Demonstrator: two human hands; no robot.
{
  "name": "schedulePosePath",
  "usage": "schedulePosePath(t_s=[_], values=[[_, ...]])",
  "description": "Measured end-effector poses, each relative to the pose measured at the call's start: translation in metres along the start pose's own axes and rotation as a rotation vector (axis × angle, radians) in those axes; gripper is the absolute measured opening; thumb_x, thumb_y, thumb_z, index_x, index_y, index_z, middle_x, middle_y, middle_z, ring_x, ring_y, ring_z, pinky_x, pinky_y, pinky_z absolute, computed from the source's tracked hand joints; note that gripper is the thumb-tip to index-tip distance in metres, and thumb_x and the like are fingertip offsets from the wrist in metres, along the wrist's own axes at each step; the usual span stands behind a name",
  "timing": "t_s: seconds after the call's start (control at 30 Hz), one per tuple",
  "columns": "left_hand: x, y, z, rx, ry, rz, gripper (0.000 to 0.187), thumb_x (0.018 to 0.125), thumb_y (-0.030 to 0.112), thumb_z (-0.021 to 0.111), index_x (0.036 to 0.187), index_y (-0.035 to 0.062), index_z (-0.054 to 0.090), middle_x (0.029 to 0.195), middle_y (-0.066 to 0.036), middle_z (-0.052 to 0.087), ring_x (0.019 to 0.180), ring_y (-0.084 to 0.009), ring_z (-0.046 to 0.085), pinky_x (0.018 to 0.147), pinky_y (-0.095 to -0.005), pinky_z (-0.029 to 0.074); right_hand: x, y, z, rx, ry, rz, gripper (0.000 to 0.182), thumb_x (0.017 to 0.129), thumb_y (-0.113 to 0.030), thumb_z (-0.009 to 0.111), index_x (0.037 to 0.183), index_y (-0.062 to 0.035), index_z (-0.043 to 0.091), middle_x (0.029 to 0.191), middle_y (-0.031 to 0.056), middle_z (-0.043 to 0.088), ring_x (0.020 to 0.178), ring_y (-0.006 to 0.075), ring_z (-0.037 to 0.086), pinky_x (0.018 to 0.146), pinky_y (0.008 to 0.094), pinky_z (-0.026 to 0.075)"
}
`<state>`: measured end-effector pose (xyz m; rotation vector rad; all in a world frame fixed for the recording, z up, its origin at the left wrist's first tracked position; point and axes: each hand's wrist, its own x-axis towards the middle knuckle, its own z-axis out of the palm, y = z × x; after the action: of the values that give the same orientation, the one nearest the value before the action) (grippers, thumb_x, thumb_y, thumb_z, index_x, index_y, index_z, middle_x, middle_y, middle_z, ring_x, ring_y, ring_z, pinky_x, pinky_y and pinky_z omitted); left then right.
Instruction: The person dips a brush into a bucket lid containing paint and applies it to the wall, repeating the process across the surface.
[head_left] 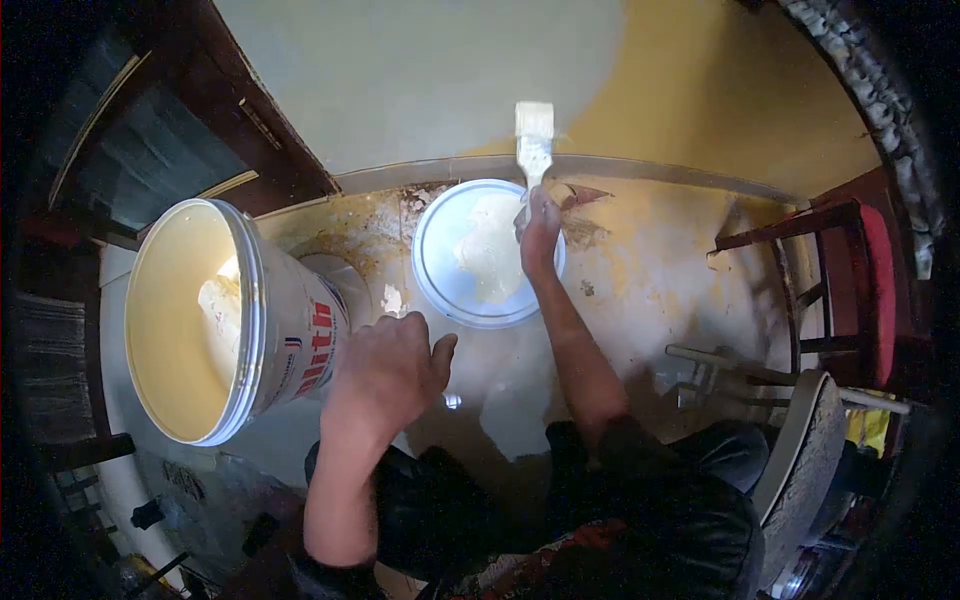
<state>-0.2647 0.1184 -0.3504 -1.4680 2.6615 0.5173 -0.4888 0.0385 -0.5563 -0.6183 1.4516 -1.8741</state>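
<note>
My right hand [540,235] is wrapped around the handle of a paintbrush [535,135], whose bristles are coated white and point up in front of the wall. Below that hand lies a round white lid [432,275] with a puddle of pale paint [492,245] on it. My left hand [385,368] is beside the paint bucket [285,325], its back towards me. Its fingers are curled under and the thumb stands out; nothing shows in them, though the palm is hidden. The bucket is large, tilted in view, with red lettering and a thick pale lump inside.
The wall [430,80] is greyish white on the left and yellowish on the right. A dark door [160,130] stands at the left. At the right are a red-backed chair [875,290] and a pale stool or chair [805,440]. The floor [640,290] is stained.
</note>
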Motion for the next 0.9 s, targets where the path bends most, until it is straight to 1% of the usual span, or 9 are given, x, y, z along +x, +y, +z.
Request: schedulePosePath(t_s=[0.13,0.17,0.23,0.47,0.6,0.67,0.73,0.83,0.9], values=[[0.002,-0.004,0.004,0.033,0.006,-0.015,0.036,0.081,0.036,0.053,0.070,0.0017,0.053,0.066,-0.020,0.056,0.066,-0.0362,0.057,0.059,-0.0460,0.044,0.026,0.027,-0.006,-0.175,0.012,-0.085,0.033,0.088,-0.034,0.041,0.067,-0.0101,0.047,0.049,-0.0029,0.036,0.038,0.0070,0.033,0.035,0.0233,0.026],[0.003,-0.004,0.004,0.025,0.006,-0.007,0.036,0.081,0.036,0.053,0.070,0.0019,0.053,0.066,-0.020,0.056,0.065,-0.0359,0.057,0.058,-0.0457,0.044,0.033,0.062,-0.020,-0.409,0.027,-0.107,0.034,0.088,-0.035,0.041,0.066,-0.0096,0.047,0.049,-0.0018,0.037,0.038,0.0080,0.034,0.035,0.0240,0.027],[0.004,-0.002,0.002,0.021,0.012,0.008,0.036,0.081,0.036,0.053,0.069,0.0020,0.053,0.065,-0.020,0.056,0.064,-0.0356,0.057,0.058,-0.0454,0.044,0.014,0.050,-0.022,-0.538,0.078,0.191,0.035,0.088,-0.035,0.041,0.067,-0.0079,0.047,0.048,0.0005,0.040,0.037,0.0094,0.037,0.034,0.0247,0.027],[0.008,0.001,0.001,0.020,-0.094,-0.006,0.035,0.082,0.033,0.050,0.078,-0.0008,0.057,0.074,-0.021,0.059,0.069,-0.0351,0.059,0.065,-0.0429,0.047,0.006,0.025,-0.020,-0.363,0.105,0.346,0.031,0.088,-0.034,0.043,0.072,-0.0077,0.049,0.048,-0.0002,0.040,0.035,0.0091,0.035,0.032,0.0249,0.026],[0.007,-0.002,0.008,0.010,0.027,0.071,0.035,0.082,0.036,0.053,0.070,0.0026,0.051,0.062,-0.018,0.055,0.061,-0.0354,0.056,0.055,-0.0445,0.044,0.031,-0.061,0.018,-0.311,0.043,0.125,0.030,0.085,-0.030,0.046,0.069,-0.0052,0.053,0.051,0.0013,0.046,0.043,0.0100,0.043,0.039,0.0252,0.032],[0.007,0.001,0.004,0.021,0.007,0.057,0.035,0.082,0.036,0.053,0.070,0.0027,0.051,0.062,-0.018,0.055,0.061,-0.0353,0.056,0.056,-0.0445,0.044,0.021,-0.120,0.027,0.014,-0.048,-0.002,0.027,0.086,-0.027,0.047,0.067,-0.0075,0.051,0.051,-0.0034,0.041,0.041,0.0056,0.038,0.035,0.0225,0.028],[0.006,0.002,0.005,0.030,-0.015,0.040,0.035,0.082,0.036,0.053,0.071,0.0028,0.051,0.062,-0.018,0.055,0.061,-0.0352,0.056,0.056,-0.0445,0.044,-0.003,-0.169,0.034,0.117,-0.080,-0.167,0.019,0.086,-0.029,0.049,0.080,-0.0110,0.050,0.050,-0.0043,0.035,0.038,0.0032,0.031,0.032,0.0180,0.021],[0.007,0.001,0.007,0.021,0.023,0.061,0.035,0.082,0.036,0.052,0.071,0.0033,0.051,0.063,-0.018,0.055,0.061,-0.0352,0.056,0.056,-0.0447,0.044,-0.001,-0.166,0.030,0.136,-0.125,-0.126,0.021,0.087,-0.022,0.046,0.076,-0.0058,0.050,0.058,-0.0017,0.042,0.048,0.0072,0.042,0.040,0.0241,0.034],[0.009,0.002,0.008,0.030,-0.026,0.059,0.035,0.082,0.036,0.052,0.071,0.0031,0.051,0.063,-0.018,0.055,0.061,-0.0354,0.056,0.056,-0.0450,0.044,0.012,-0.101,0.021,-0.095,-0.054,-0.167,0.022,0.086,-0.025,0.046,0.075,-0.0070,0.051,0.055,-0.0013,0.042,0.045,0.0074,0.040,0.038,0.0236,0.031]])
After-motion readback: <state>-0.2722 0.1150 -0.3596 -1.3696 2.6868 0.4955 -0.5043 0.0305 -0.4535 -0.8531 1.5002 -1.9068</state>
